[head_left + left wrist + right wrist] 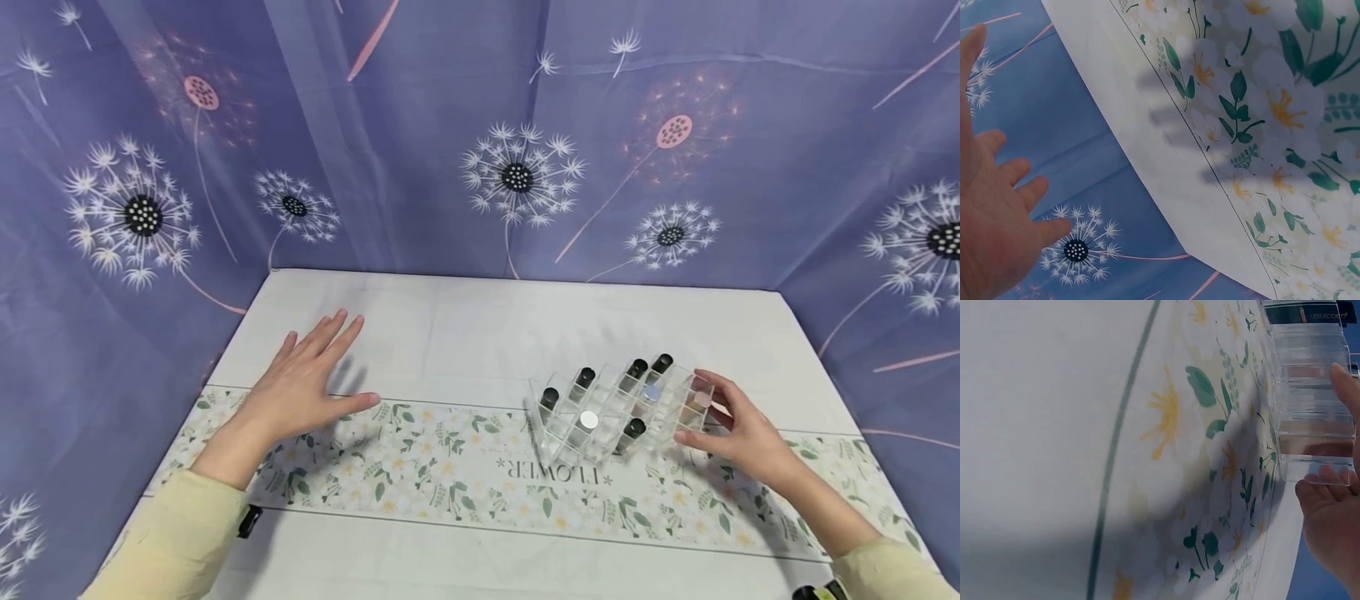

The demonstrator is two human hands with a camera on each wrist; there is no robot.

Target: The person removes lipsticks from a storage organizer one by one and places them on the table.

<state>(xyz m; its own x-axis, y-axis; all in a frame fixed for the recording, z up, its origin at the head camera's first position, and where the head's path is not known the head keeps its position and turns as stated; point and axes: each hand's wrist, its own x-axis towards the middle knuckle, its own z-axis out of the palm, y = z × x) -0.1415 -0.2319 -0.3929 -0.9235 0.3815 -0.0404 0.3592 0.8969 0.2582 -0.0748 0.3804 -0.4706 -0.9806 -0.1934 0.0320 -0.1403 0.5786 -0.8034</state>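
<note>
A clear plastic organizer with a grid of small compartments stands askew over the floral strip, right of centre. Several black-capped tubes stand in it, along with a white-capped one and one with a pale blue top. My right hand grips the organizer's right end, thumb on the near side and fingers on the far side. In the right wrist view the thumb and fingers touch the clear wall. Well to the left, my left hand hovers with fingers spread, holding nothing.
The white table carries a floral strip printed with "FLOWER", upside down from here. Purple-blue dandelion curtains surround the back and both sides. Small black devices sit at both wrists, the left one below the sleeve.
</note>
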